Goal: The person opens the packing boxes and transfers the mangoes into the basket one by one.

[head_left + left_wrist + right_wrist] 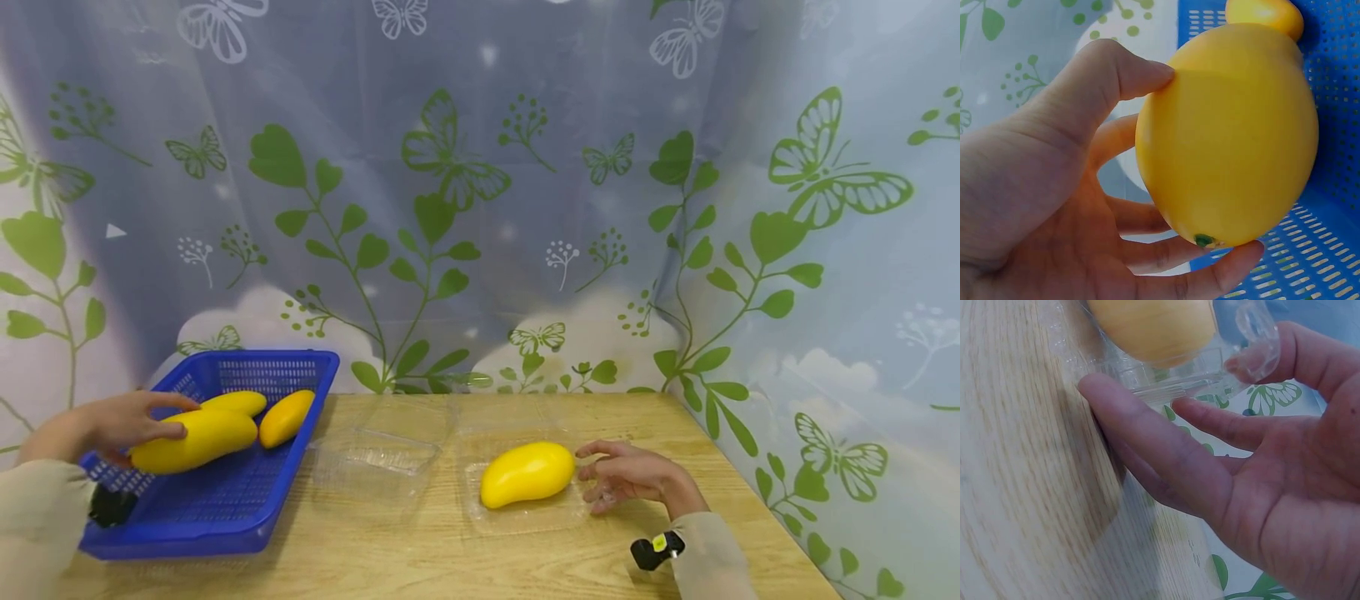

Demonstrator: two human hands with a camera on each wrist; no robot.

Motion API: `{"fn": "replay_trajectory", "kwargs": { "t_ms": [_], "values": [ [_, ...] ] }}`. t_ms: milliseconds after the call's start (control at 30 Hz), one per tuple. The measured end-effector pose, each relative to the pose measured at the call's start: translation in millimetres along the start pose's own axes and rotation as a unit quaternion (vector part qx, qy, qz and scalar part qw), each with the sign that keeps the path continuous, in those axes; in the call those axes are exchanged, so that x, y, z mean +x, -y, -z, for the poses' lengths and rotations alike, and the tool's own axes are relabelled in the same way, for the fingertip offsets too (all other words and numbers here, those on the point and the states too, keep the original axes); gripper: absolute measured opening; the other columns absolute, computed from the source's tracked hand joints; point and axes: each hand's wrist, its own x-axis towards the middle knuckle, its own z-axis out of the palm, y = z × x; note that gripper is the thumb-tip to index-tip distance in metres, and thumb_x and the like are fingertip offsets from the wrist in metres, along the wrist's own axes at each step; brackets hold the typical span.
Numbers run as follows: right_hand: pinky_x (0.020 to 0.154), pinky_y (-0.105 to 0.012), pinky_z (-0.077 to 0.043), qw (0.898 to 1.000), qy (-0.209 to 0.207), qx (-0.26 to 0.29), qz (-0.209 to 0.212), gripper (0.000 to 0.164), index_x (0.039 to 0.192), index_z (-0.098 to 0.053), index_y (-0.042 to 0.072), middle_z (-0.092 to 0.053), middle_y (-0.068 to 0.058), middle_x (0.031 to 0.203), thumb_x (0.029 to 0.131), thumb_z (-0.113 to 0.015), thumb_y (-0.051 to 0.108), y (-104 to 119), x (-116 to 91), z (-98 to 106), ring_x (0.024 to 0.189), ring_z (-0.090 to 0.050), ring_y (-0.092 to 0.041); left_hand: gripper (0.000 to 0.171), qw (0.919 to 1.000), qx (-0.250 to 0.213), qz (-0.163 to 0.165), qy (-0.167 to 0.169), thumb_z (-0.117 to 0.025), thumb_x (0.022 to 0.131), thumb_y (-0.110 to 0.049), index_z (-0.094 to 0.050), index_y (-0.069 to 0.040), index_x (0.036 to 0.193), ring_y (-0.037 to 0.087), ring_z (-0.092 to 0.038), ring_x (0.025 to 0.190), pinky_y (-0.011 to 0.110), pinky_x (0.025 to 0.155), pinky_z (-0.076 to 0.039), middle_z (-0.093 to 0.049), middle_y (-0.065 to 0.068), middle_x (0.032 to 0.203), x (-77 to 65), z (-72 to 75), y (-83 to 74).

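Note:
My left hand (142,425) grips a large yellow mango (197,442) over the blue basket (300,483). In the left wrist view its thumb presses one side of this mango (1229,137), and its fingers curl round the stem end. Two other mangoes, a yellow one (238,403) and a more orange one (287,419), lie in the basket. A further yellow mango (528,475) sits in a clear plastic box (480,521) on the table. My right hand (633,475) holds that box by its right end, thumb (1291,347) bent at the corner, other fingers along the side.
An open clear plastic box (375,471) stands between the basket and the filled box. Their clear lids lean toward the back. Behind the wooden table (405,558) hangs a curtain (480,208) printed with leaves and butterflies.

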Motion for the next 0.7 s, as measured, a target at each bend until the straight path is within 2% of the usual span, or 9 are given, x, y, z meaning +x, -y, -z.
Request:
{"fn": "replay_trajectory", "kwargs": {
  "t_ms": [367, 700],
  "values": [
    [0.085, -0.043, -0.064, 1.0, -0.001, -0.002, -0.003, 0.058, 0.154, -0.025, -0.009, -0.053, -0.032, 0.142, 0.105, -0.05, 0.012, 1, 0, 1, 0.099, -0.075, -0.027, 0.072, 0.9992, -0.02, 0.031, 0.016, -0.061, 0.104, -0.037, -0.032, 0.009, 0.151, 0.055, -0.054, 0.112, 0.051, 0.076, -0.063, -0.011, 0.053, 0.146, 5.2, -7.1, 9.3],
    [0.085, -0.043, -0.064, 1.0, -0.002, -0.003, -0.002, 0.058, 0.153, -0.026, -0.009, -0.057, -0.031, 0.137, 0.105, -0.052, 0.012, 3, 0, 0, 0.096, -0.075, -0.026, 0.071, 0.9991, -0.024, 0.027, 0.022, -0.061, 0.104, -0.037, -0.034, 0.009, 0.15, 0.066, -0.049, 0.119, 0.052, 0.076, -0.064, -0.006, 0.054, 0.147, 8.6, -7.5, 16.9]
  ]
}}
